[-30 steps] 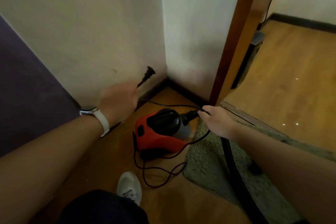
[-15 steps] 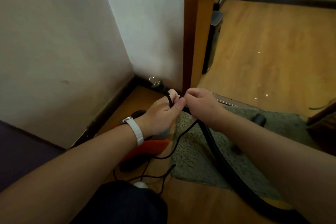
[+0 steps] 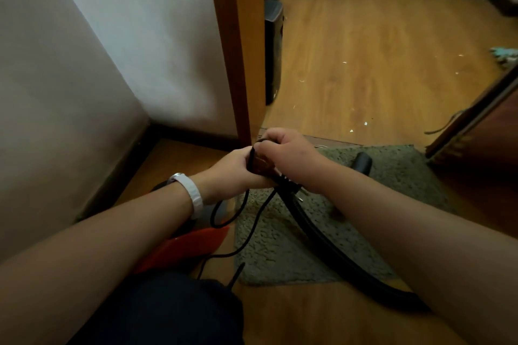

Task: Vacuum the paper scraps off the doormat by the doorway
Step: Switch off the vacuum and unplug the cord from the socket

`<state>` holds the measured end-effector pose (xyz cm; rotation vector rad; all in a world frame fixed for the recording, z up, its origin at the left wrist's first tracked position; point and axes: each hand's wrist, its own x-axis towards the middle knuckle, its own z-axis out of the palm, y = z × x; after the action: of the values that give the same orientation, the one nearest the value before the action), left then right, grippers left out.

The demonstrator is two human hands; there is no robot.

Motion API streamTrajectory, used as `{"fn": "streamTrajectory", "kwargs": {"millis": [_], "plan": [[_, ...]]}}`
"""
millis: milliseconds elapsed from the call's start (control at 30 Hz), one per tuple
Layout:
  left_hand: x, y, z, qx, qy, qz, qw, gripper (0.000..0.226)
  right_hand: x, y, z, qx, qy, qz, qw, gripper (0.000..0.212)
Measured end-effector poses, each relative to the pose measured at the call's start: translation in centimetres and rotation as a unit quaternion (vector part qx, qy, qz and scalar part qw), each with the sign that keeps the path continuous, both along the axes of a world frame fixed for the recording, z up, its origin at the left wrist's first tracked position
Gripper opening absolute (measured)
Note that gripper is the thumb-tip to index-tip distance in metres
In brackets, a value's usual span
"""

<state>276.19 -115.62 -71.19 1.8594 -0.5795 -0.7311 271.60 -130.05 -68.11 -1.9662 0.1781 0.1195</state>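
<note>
Black, limp cord (image 3: 253, 214) bunches in my left hand (image 3: 234, 169) and right hand (image 3: 286, 148), fingers clamped; I'd grip near the plug (image 3: 294, 190).

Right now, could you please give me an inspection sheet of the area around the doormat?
Surface: wood floor; grey-green doormat at the doorway.
Job's things: red vacuum left of the mat, mostly hidden by the left arm; black hose lies across the mat; white scraps on the floor beyond the mat, none clearly seen on the mat.
Clutter: dark box behind the door frame; teal object far right.
Hands: left hand and right hand together, both shut on the cord.
Cables: cord loops over the mat edge and floor; plug hangs below the hands, unplugged.
Surroundings: white walls, wooden door frame.
</note>
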Motion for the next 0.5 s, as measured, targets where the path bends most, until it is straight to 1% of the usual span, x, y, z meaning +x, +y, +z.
{"fn": "streamTrajectory", "kwargs": {"millis": [67,133,167,233,267,300,333,400,467,500], "plan": [[0.4,-0.3,-0.6,-0.011,0.053,-0.026,0.998,0.039,-0.1,-0.3,-0.7,0.035,0.002,-0.019,0.999,0.024],[0.5,-0.4,-0.9,0.005,0.09,-0.069,0.994,0.035,-0.6,-0.2,-1.3,0.082,0.003,-0.034,0.996,0.022],[0.5,-0.4,-1.1,0.014,0.111,-0.09,0.99,0.034,-0.8,-0.2,-1.7,0.08,0.002,-0.036,0.996,0.022],[0.5,-0.1,-1.6,0.014,0.168,-0.112,0.979,0.041,-1.0,-0.2,-2.4,0.055,0.002,-0.033,0.998,0.024],[0.5,0.1,-1.6,0.017,0.178,-0.114,0.977,0.039,-1.0,-0.2,-2.6,0.048,-0.002,-0.031,0.998,0.026],[0.5,0.2,-1.6,0.029,0.166,-0.11,0.979,0.034,-0.8,-0.2,-2.8,0.043,-0.009,-0.031,0.999,0.027],[0.5,0.3,-1.5,0.052,0.133,-0.099,0.985,0.027,-0.7,-0.3,-3.0,0.036,-0.017,-0.032,0.999,0.027],[0.7,0.9,-1.6,0.123,0.024,-0.049,0.991,0.015,-0.5,-0.4,-3.7,0.022,-0.016,-0.034,0.999,0.027],[1.4,1.9,-1.9,0.186,-0.084,0.0,0.979,0.013,-0.4,-0.3,-4.7,0.021,-0.007,-0.027,0.999,0.027],[1.8,2.5,-1.9,0.214,-0.123,0.012,0.969,0.013,-0.4,-0.3,-5.3,0.016,-0.001,-0.022,1.0,0.025]]}}
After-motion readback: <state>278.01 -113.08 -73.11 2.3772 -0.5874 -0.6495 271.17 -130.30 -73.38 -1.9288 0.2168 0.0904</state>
